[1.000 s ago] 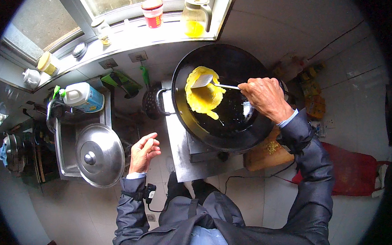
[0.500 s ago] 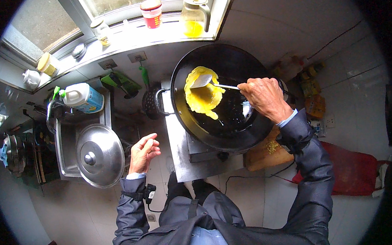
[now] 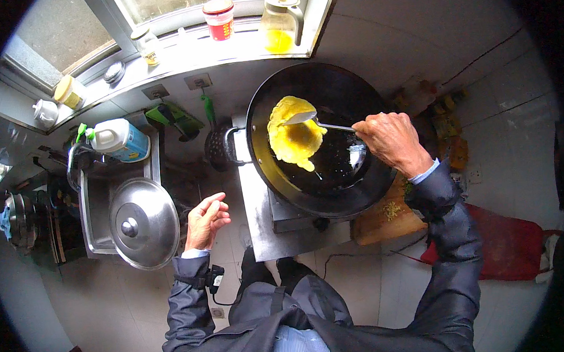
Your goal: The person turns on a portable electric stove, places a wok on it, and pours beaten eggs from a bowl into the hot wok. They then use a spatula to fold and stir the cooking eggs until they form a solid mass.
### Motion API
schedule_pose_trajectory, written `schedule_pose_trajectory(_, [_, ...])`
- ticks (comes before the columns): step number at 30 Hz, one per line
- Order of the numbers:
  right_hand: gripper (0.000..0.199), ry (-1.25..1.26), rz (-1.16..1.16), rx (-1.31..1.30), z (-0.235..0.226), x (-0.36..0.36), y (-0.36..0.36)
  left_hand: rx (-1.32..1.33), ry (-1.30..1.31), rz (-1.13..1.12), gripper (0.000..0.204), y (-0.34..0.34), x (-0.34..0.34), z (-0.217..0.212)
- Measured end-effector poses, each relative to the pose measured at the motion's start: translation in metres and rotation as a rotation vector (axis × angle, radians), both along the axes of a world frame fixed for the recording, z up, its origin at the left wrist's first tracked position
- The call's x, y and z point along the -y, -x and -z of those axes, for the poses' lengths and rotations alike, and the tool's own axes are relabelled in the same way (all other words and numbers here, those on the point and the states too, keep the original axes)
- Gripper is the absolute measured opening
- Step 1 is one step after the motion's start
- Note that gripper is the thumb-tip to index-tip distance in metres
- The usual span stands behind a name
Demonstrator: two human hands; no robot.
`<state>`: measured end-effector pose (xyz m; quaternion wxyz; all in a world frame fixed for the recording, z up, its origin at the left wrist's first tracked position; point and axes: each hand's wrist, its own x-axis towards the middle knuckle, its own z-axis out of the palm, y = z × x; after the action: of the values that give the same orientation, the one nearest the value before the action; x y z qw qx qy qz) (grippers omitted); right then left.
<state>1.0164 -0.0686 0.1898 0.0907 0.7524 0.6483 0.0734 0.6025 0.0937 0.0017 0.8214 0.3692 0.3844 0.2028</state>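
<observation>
My right hand [image 3: 392, 141] is closed round the handle of a metal spoon [image 3: 337, 127] above the right side of a large black wok [image 3: 341, 201]. The spoon's bowl rests on the yellow egg [image 3: 296, 143], which lies spread out on the left part of the wok's inside. Dark, shiny oil pools beside the egg. My left hand [image 3: 206, 219] hangs in the air left of the stove [image 3: 259, 222], with its fingers partly bent and apart, holding nothing. The nearest thing to it is a round steel lid [image 3: 144, 224].
The lid lies over the front of a steel sink [image 3: 96, 224], with a white and blue jug [image 3: 122, 140] behind it. A cutting board [image 3: 380, 225] with chopped bits sits right of the stove. Jars and an oil pitcher [image 3: 280, 23] line the windowsill. A red bag [image 3: 502, 244] is at the right.
My right hand has shifted a little right, and the spoon with it. The spoon's bowl has turned more edge-on over the egg. My left hand has stayed still.
</observation>
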Motion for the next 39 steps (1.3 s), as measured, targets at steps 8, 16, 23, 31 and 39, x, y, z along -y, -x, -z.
schedule_pose_trajectory(8, [0.014,-0.098,0.028,-0.124,-0.009,0.029,-0.005,-0.012,0.009,0.005,0.039,-0.002,0.000,0.000])
schedule_pose_trajectory(16, [0.014,-0.033,0.101,-0.154,-0.015,0.048,-0.004,-0.036,0.003,0.005,0.039,-0.004,0.003,-0.001])
schedule_pose_trajectory(23, [0.010,-0.031,0.088,-0.054,-0.010,0.042,0.007,-0.030,-0.004,0.015,0.040,-0.007,0.006,0.000])
schedule_pose_trajectory(31, [0.005,-0.075,-0.008,0.014,0.012,0.026,0.016,-0.021,0.007,0.009,0.040,-0.007,0.008,0.002])
schedule_pose_trajectory(39, [0.004,0.010,0.046,0.012,0.015,0.037,0.012,-0.037,0.005,-0.014,0.040,-0.003,0.006,0.007])
